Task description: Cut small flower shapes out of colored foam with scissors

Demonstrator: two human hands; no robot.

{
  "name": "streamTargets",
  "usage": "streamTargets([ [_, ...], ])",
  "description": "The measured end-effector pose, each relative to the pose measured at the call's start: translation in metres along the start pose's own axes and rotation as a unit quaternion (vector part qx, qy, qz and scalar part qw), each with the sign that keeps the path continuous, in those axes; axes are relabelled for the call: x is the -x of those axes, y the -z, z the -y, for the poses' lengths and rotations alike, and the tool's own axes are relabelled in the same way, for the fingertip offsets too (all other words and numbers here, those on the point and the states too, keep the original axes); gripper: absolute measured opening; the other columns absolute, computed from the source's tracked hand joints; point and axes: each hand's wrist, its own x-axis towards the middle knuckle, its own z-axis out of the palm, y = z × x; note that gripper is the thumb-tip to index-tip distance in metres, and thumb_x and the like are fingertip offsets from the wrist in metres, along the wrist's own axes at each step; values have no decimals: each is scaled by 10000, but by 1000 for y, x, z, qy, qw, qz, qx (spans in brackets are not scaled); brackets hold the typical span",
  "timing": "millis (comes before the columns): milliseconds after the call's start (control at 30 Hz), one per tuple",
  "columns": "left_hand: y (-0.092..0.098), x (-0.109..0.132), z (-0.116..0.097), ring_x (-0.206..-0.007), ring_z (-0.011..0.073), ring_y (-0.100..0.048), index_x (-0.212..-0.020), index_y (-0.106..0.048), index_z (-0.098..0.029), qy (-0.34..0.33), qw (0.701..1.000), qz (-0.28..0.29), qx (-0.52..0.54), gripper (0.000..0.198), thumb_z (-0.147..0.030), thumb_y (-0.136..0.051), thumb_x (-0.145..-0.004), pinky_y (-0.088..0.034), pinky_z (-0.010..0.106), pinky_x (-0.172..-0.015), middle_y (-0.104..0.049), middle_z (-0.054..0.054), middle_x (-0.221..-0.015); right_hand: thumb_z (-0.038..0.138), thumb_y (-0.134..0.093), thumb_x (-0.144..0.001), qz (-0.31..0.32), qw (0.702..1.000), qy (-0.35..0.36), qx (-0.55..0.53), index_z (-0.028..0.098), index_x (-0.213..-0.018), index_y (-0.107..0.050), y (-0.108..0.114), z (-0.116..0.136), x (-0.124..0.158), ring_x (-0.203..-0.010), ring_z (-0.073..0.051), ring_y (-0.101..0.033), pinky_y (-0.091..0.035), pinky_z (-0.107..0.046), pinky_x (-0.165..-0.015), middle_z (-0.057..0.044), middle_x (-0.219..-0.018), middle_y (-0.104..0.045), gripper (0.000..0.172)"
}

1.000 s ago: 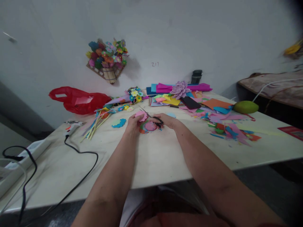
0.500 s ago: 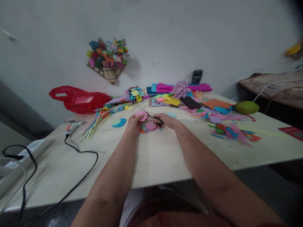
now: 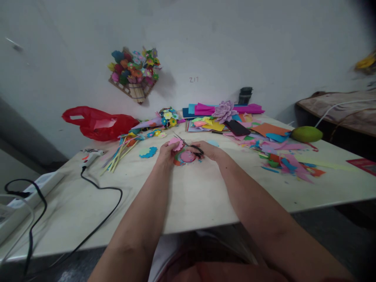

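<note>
My left hand (image 3: 167, 153) pinches a pink scalloped piece of craft paper or foam (image 3: 175, 144) at its edge. My right hand (image 3: 207, 149) is wrapped round the black handles of a pair of scissors (image 3: 197, 149); their blades point up and left, lying against the pink piece. Under and between the hands, a pink round piece (image 3: 187, 156) rests on a ring of coloured paper on the table. To the left of my left hand lie blue and pale green scalloped cut-outs (image 3: 148, 152). A light blue piece (image 3: 213, 143) sits just beyond my right hand.
Coloured scraps (image 3: 289, 162) spread over the right side of the table (image 3: 202, 203). A glue gun (image 3: 92, 157) with a black cord, a power strip (image 3: 38, 186) and a red plastic bag (image 3: 100, 123) are on the left. Coloured sheets and a purple flower (image 3: 225, 111) stand at the back.
The view has shifted very slightly. Both hands, the pink scalloped piece and the scissors keep nearly the same places.
</note>
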Motion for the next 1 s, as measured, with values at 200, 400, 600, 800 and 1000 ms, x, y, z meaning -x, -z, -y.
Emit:
streamTargets([
  [200,0,0,0,-640,135,-633,-757,-600,-116,1,1000,-3,-7,209,-92,-700,-575,-525,259,-686,-658,63,-705,391,-575,-775,-8,1000,-6,13,148,-653,-519,0,2,1,-352,-52,-389,-247,-178,-337,35,-459,-497,278],
  [400,0,0,-1,-653,147,-641,-786,-591,-121,5,1000,-10,-14,243,-104,-704,-572,-534,284,-698,-656,62,-714,385,-573,-768,-15,1000,-21,13,155,-653,-509,-1,4,2,-353,-51,-376,-233,-178,-345,43,-448,-476,265],
  [600,1,-1,-1,-668,158,-649,-798,-600,-133,2,1000,2,-7,234,-105,-699,-588,-552,292,-672,-660,63,-736,419,-575,-761,-17,999,-12,27,153,-661,-522,0,1,0,-354,-50,-360,-233,-179,-350,45,-435,-458,289],
  [800,2,-2,0,-642,145,-647,-745,-611,-114,5,1000,-16,-8,177,-105,-703,-594,-549,239,-616,-665,66,-735,369,-599,-753,2,1000,-14,15,148,-664,-538,1,-2,-1,-358,-46,-368,-250,-174,-353,40,-439,-469,247],
  [1000,3,-4,0,-636,149,-649,-749,-611,-107,3,1000,-21,-10,162,-96,-698,-613,-543,222,-570,-665,83,-746,380,-606,-761,12,1000,-15,0,142,-665,-538,2,4,4,-346,-50,-378,-244,-183,-336,34,-439,-481,265],
])
